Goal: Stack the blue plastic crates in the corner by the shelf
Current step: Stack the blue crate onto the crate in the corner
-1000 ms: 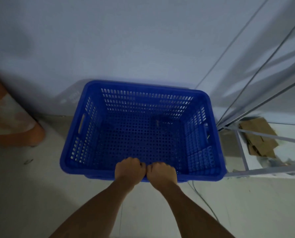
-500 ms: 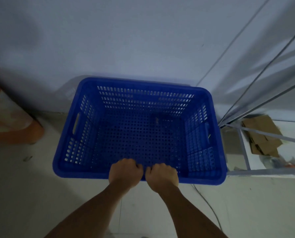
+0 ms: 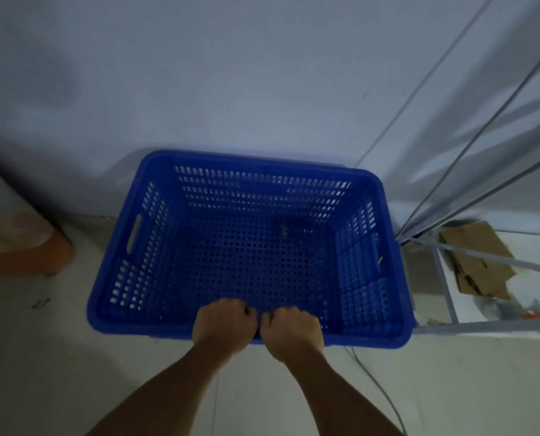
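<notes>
While the pale wall point(image 3: 231, 89) fills the upper half of the dim scene and meets the light floor point(image 3: 58, 372) below, a blue plastic crate point(image 3: 199, 171) sits at the centre, its far edge close to the wall and its right side just beside the metal shelf frame point(image 3: 445, 278) in the corner. The crate is perforated, with slotted sides and a handle cut-out in its left wall; nothing lies inside it. Compared with a second ago, it appears lower and larger in view, with its near rim further down the frame, though whether it rests on the floor cannot be told. An orange, partly blurred object point(image 3: 20, 247) stands at the left edge, well apart from the crate. Flattened cardboard point(image 3: 476, 259) lies on the shelf's low level at right. A thin cable point(image 3: 378, 385) trails across the floor near the crate's right corner. The left hand point(image 3: 223, 325) and right hand point(image 3: 292, 332) are closed over the near rim, side by side and almost touching, as they were before, with bare forearms reaching in from below.
</notes>
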